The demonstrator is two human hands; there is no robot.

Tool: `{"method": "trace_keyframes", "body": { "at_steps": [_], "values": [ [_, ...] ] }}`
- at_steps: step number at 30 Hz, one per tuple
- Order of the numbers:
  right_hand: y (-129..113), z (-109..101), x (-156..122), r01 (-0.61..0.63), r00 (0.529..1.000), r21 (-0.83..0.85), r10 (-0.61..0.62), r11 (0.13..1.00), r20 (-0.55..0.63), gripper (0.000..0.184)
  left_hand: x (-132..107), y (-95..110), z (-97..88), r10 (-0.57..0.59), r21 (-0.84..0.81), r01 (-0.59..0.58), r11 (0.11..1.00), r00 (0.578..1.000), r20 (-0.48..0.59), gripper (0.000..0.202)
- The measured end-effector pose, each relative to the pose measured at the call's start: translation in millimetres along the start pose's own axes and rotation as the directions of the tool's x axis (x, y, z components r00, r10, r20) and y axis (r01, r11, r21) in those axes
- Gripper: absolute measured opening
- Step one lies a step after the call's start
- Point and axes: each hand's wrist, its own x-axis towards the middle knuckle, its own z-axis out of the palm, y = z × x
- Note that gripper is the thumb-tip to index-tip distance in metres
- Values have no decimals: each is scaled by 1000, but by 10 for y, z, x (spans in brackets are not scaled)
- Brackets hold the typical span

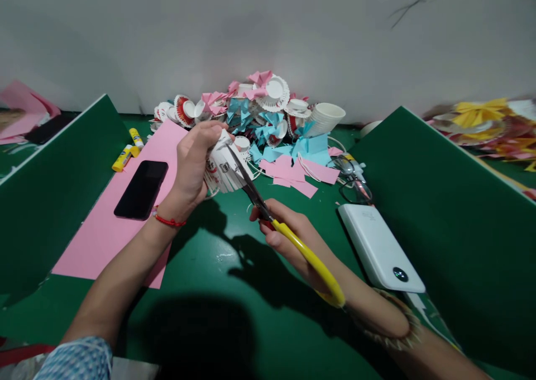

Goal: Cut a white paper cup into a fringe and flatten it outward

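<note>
Paper cup (224, 170) being fringed | left hand (193, 165) gripping cup | right hand (293, 240) closing scissors (255, 195) | several strips cut, rim section remaining

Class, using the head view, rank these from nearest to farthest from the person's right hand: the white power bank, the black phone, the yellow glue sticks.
From the right hand:
1. White power bank, just to its right on the green table.
2. Black phone, across to the left on the pink sheet.
3. Yellow glue sticks, farther left and back, beyond the phone.
</note>
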Motion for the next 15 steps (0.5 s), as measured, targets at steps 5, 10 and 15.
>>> {"method": "trace_keyframes", "body": {
  "at_steps": [5, 10, 15],
  "values": [
    [2, 17, 18, -9, 999, -22, 8, 1000, -45, 57, -9, 13, 5, -18, 11, 18, 1000, 1000, -10, 24],
    [-6, 19, 29, -36, 997, -44, 33, 998, -73, 60, -16, 15, 17, -20, 15, 21, 1000, 999, -27, 25],
    [-10, 15, 33, -46, 995, -62, 41, 997, -88, 64, -10, 4, 7, -16, 9, 16, 1000, 1000, -16, 26]
  ]
}}
